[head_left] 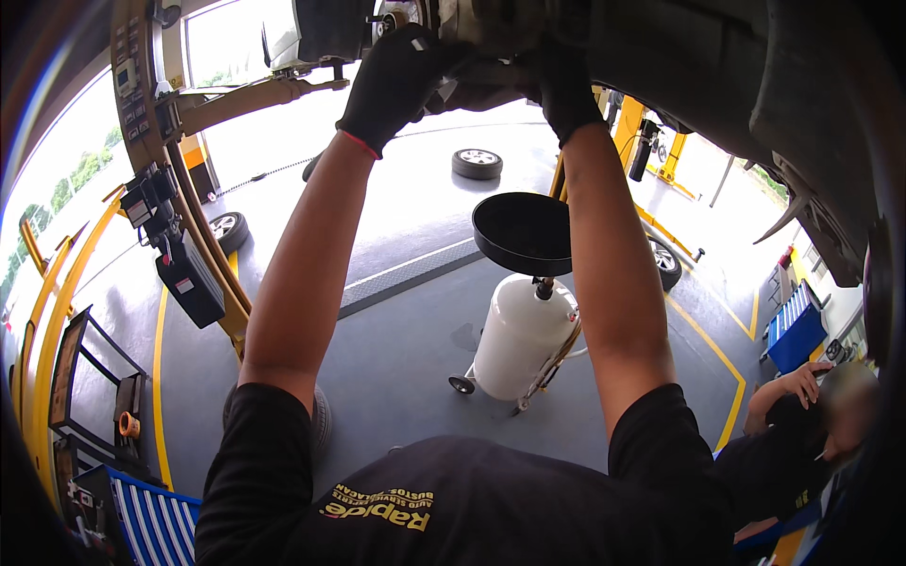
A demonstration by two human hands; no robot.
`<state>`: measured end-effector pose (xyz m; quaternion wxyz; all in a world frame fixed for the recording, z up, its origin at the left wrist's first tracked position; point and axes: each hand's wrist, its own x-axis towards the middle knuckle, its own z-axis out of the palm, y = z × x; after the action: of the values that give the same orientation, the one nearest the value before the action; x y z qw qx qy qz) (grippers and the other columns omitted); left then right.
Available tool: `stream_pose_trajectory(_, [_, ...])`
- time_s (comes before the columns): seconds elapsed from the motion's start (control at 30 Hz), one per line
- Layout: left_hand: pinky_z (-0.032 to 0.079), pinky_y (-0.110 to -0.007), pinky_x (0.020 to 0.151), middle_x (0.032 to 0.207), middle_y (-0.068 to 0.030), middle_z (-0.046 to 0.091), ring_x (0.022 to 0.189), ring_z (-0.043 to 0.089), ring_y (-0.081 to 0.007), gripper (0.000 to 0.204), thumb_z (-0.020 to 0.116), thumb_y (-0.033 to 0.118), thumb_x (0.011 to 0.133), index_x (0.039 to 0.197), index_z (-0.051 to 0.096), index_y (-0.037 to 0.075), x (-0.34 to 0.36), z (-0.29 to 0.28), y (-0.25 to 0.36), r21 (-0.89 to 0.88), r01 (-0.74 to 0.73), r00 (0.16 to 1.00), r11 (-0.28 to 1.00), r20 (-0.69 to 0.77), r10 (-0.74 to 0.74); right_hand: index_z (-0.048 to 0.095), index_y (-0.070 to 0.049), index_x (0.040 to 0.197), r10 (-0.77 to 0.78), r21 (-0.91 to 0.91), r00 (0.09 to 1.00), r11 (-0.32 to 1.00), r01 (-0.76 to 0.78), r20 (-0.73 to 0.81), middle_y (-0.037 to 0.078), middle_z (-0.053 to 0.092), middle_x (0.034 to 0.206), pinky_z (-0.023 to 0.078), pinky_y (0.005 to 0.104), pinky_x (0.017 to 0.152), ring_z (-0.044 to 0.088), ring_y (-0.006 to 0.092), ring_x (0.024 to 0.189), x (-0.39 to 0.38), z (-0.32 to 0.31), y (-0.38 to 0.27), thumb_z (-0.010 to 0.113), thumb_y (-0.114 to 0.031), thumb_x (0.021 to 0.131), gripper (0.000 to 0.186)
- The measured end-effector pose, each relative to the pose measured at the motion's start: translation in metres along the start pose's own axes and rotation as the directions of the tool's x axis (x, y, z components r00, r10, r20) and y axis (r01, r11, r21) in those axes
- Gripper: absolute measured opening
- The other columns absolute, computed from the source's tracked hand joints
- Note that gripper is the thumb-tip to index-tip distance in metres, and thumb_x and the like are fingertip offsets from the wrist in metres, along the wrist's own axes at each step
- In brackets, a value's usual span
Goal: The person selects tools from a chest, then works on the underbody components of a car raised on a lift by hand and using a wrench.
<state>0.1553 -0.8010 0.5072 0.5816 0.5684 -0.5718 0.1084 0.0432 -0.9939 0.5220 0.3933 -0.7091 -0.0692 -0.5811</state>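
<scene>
Both my arms reach up to the dark underside of a raised car [661, 66]. My left hand [401, 85], in a black glove with a red cuff edge, is closed at a part beside the wheel hub [385, 24]; what it holds is lost in shadow. My right hand [564, 94], also in a black glove, is raised against the underside to the right, its fingers hidden in the dark. Between the hands lies a dark underbody part [486, 94] whose kind I cannot make out. Below my right hand stands a white oil drainer tank [519, 340] with a wide black funnel pan [522, 231].
A yellow lift post [212, 255] with black boxes stands left, its arm [255, 106] reaching under the car. Wheels [477, 162] lie on the grey floor. A blue tool cart [795, 325] is at right. Another person [793, 443] is close at the lower right, one hand raised.
</scene>
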Motion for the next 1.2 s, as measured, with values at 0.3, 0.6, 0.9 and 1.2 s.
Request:
stream_pose_trajectory(0.3, [0.052,-0.027,0.048,0.085,-0.0103,0.069,0.062,0.07,-0.0165,0.026,0.068,0.022,0.092,0.11,0.069,0.004,0.016,0.006,0.03,0.716,-0.697,0.282,0.031,0.235,0.93,0.067,-0.006,0.102,-0.464,-0.652,0.886,0.671,0.354,0.003,0.013,0.068,0.096,0.053,0.0354,0.067,0.067,0.0268,0.082,0.019,-0.038,-0.032,0.059,-0.031,0.095,0.026])
stream_pose_trajectory(0.6, [0.052,-0.042,0.074,0.116,-0.0108,0.063,0.103,0.058,-0.026,0.044,0.068,0.042,0.082,0.123,0.065,0.025,0.005,0.001,0.091,0.824,-0.565,0.356,0.046,0.193,0.914,0.069,-0.006,0.095,-0.283,-0.963,0.921,-0.055,0.265,0.269,0.016,0.07,0.094,0.053,0.0419,0.075,0.068,0.0332,0.087,0.066,-0.099,-0.049,0.058,-0.028,0.092,0.024])
stream_pose_trajectory(0.9, [0.053,-0.038,0.087,0.116,-0.0184,0.063,0.104,0.062,-0.0309,0.045,0.068,0.023,0.085,0.122,0.059,0.0,0.055,-0.001,0.064,0.945,-0.26,0.422,-0.2,0.297,0.856,0.068,-0.001,0.094,-0.54,-0.92,0.787,-0.383,0.084,0.297,0.017,0.068,0.087,0.052,0.0473,0.075,0.066,0.0374,0.082,0.098,-0.105,-0.071,0.053,-0.018,0.092,0.023])
stream_pose_trajectory(1.2, [0.056,-0.037,0.079,0.109,-0.018,0.069,0.093,0.071,-0.0286,0.048,0.076,0.029,0.086,0.122,0.057,0.002,0.063,-0.013,0.013,0.54,-0.425,0.841,0.727,-0.063,0.538,0.063,0.002,0.104,-0.976,-0.969,0.009,-0.215,-0.125,0.215,0.018,0.066,0.082,0.051,0.047,0.073,0.065,0.0368,0.08,0.183,-0.11,-0.086,0.053,-0.013,0.087,0.024])
